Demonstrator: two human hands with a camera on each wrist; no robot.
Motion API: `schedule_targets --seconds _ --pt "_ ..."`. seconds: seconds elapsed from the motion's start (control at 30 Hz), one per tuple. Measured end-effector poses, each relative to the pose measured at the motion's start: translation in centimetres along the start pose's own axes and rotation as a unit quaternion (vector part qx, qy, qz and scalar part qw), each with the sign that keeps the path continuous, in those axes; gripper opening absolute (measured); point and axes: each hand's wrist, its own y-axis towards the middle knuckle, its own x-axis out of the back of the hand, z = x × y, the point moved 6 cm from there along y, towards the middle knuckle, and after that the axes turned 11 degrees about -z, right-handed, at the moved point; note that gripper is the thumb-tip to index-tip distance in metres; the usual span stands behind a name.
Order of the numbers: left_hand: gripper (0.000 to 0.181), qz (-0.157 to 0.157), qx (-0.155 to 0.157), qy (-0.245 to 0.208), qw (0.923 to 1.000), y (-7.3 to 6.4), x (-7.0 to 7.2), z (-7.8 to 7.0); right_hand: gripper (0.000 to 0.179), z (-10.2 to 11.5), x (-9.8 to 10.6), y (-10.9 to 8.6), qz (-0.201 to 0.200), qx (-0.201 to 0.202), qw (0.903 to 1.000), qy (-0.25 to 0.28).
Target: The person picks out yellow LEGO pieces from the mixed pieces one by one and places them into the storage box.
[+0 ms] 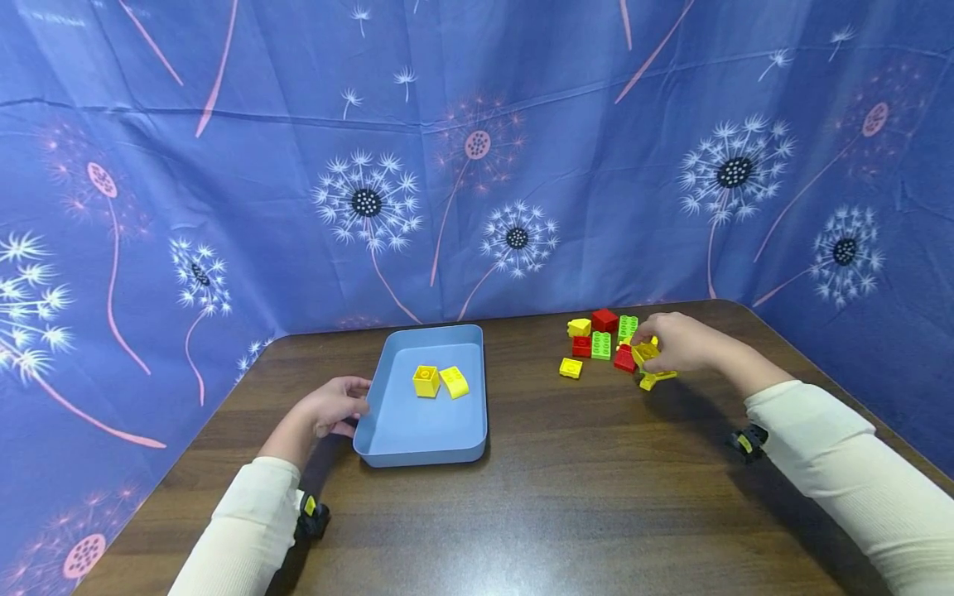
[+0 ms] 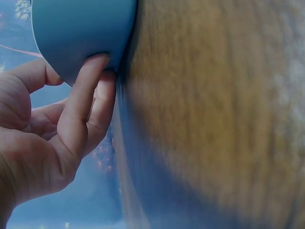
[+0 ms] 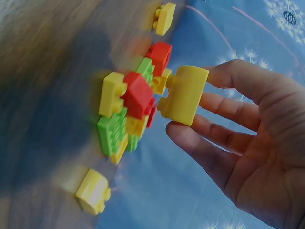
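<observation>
My left hand (image 1: 333, 407) is at the left wall of a blue tray (image 1: 425, 457); in the left wrist view its fingers (image 2: 78, 100) bend against the outside wall and at the rim. Inside the tray lie a yellow square brick (image 1: 426, 382) and a yellow curved brick (image 1: 454, 382). My right hand (image 1: 680, 341) pinches a yellow brick with a smooth curved face (image 3: 185, 95) between thumb and fingertips. Below it is a loose pile of red, green and yellow bricks, among them a red brick (image 3: 138, 94) and a green brick (image 3: 110, 133).
To the pile's left lie a flat yellow brick (image 1: 570, 367) and another yellow brick (image 1: 578, 328). Behind the dark wooden table (image 1: 566, 480) hangs a blue curtain (image 1: 589, 149) with dandelions, close along its back edge.
</observation>
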Motion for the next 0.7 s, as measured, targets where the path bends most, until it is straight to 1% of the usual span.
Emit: schedule_targets --seconds 0.1,0.2,0.33,0.53,0.7 --pt "0.061 0.003 -0.004 -0.002 1.0000 0.0 0.0 0.0 0.029 0.8 0.0 0.5 -0.003 0.016 0.9999 -0.004" --pt "0.060 -0.002 -0.004 -0.001 1.0000 0.0 0.0 0.0 0.030 1.6 0.0 0.9 0.003 0.024 0.9997 0.001" --pt "0.060 -0.001 -0.004 0.001 1.0000 0.1 0.0 0.1 0.030 2.9 -0.1 1.3 0.007 0.038 0.9992 0.008" --pt "0.060 -0.005 -0.002 0.006 1.0000 0.2 0.1 0.2 0.031 4.8 -0.2 2.0 0.007 0.069 0.9976 0.009" --pt "0.060 -0.005 -0.003 0.007 1.0000 0.1 0.0 0.2 0.032 6.0 -0.4 2.4 0.011 0.075 0.9970 0.014"
